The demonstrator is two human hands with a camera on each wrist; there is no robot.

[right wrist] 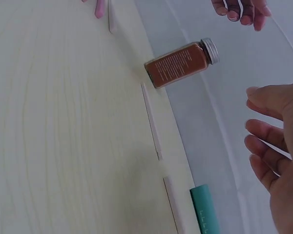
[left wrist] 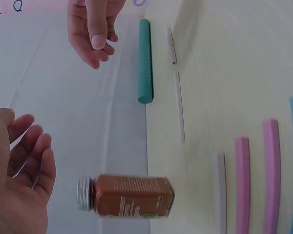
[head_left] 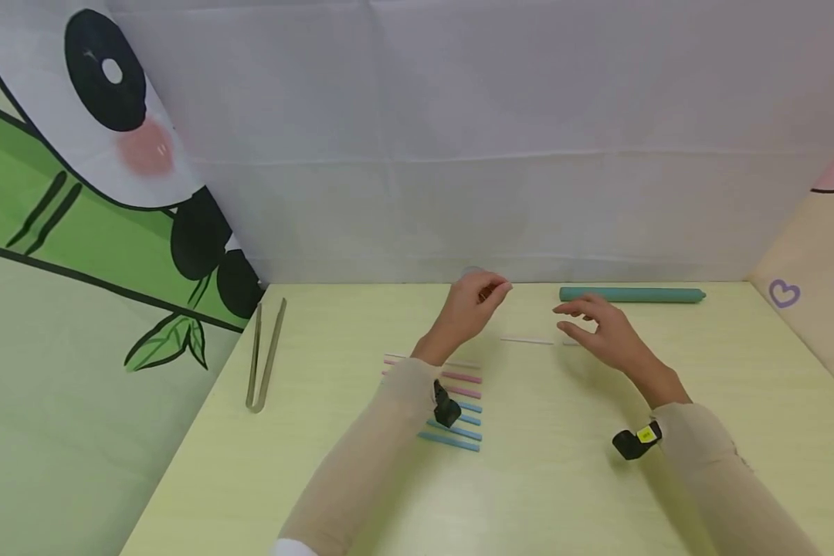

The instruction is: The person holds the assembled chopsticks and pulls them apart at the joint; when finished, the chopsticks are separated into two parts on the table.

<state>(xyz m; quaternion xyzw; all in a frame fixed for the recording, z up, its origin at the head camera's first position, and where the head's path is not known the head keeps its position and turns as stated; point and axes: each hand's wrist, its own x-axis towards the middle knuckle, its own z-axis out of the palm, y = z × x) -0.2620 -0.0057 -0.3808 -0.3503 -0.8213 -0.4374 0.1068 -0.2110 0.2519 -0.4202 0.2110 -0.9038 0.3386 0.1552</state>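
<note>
My left hand (head_left: 466,309) is held above the back of the table, fingers loosely bent and holding nothing. A spice bottle (left wrist: 132,196) with reddish-brown contents and a silver lid stands close to it; in the head view the hand hides most of it. My right hand (head_left: 608,332) hovers to the right with thumb and fingers apart, also holding nothing. Beneath and between the hands, a thin pale stick (head_left: 526,340) lies on the table. A second pale stick (right wrist: 173,204) lies in line with it, near the right hand.
Behind the right hand lies a teal tube (head_left: 632,295) along the table's back edge. Pink sticks (head_left: 462,378) and blue sticks (head_left: 450,442) lie in a row, partly under my left forearm. Metal tongs (head_left: 269,363) rest at the left edge. A white cloth (head_left: 417,193) hangs behind.
</note>
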